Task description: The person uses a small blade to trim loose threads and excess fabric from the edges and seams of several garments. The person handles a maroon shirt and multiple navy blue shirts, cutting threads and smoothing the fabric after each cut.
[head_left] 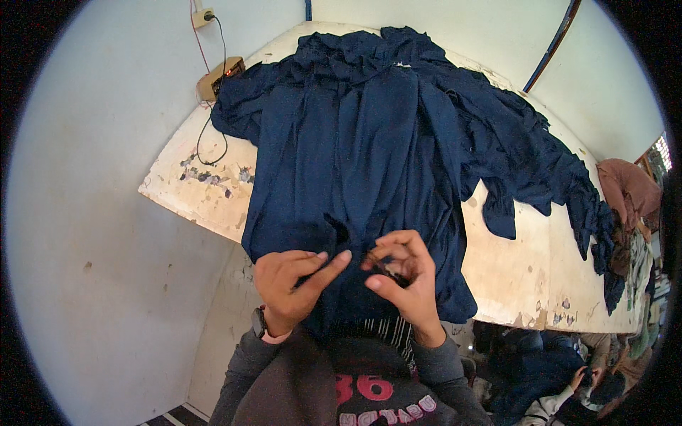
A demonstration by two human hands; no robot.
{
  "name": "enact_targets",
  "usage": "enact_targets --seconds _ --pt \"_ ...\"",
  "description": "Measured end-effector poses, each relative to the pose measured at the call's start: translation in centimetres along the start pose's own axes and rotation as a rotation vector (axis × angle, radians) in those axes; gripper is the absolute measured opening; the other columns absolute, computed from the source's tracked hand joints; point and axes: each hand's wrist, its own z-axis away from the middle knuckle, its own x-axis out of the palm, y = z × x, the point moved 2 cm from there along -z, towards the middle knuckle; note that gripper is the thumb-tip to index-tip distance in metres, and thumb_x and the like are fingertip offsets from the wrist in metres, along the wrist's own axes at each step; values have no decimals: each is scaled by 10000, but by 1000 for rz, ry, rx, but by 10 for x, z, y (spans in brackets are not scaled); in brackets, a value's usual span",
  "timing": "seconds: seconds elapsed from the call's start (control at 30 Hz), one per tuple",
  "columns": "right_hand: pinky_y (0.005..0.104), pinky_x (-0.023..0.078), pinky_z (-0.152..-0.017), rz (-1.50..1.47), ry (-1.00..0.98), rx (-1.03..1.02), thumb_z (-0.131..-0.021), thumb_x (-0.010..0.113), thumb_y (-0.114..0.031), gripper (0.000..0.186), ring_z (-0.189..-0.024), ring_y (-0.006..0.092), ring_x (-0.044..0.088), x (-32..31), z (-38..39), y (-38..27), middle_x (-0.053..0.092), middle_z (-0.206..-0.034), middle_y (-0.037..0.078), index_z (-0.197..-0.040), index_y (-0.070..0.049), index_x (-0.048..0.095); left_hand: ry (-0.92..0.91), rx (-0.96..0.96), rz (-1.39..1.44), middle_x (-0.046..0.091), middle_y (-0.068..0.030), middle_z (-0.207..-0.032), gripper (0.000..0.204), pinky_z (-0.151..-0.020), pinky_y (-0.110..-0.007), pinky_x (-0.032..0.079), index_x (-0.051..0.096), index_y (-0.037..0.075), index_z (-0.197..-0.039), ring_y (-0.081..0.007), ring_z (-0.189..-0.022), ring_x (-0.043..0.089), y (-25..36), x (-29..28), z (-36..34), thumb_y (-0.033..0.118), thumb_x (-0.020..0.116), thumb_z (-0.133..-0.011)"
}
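Note:
A navy garment [355, 142] lies over the white table's front part, with a dark fold or opening near its lower middle. My left hand [298, 280] pinches the fabric there, fingertips pointing right. Just to its right, my right hand [405, 277] has curled fingers around a small dark metal tool [387, 271], which looks like thread snips but is too blurred to be sure. The tool is close to the fabric; whether it touches cannot be told.
More navy garments [518, 149] heap across the table [518, 284]. A tan box [217, 78] with a cord sits back left near a wall socket [203, 18]. Brown cloth [625, 192] piles at the right. Other people's hands [586, 376] and dark cloth appear at lower right.

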Motion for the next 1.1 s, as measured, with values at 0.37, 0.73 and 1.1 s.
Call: enact_targets --seconds 0.37,0.73,1.1 --pt "235 503 -864 -192 138 295 -919 712 45 327 -979 82 637 -27 29 69 689 -1024 29 -1172 -73 542 -46 -541 417 609 -142 -1249 547 -952 -310 464 645 18 -1338 -206 -1166 580 -2 10 65 193 800 -844" --pt "217 508 -726 388 269 113 -828 816 -26 344 -841 80 616 -23 37 58 639 -935 30 -1126 -43 646 71 -1170 937 630 -124 -1274 592 -993 -272 496 511 -1 -1403 -169 -1174 614 4 13 59 -56 760 -868" --pt "225 454 -671 305 211 -56 -880 717 65 116 -746 77 598 -23 10 23 679 -858 47 -965 -13 709 -221 -1209 1022 708 -121 -1169 488 -801 -206 550 590 26 -1298 -111 -1008 687 20 13 47 -92 751 -853"
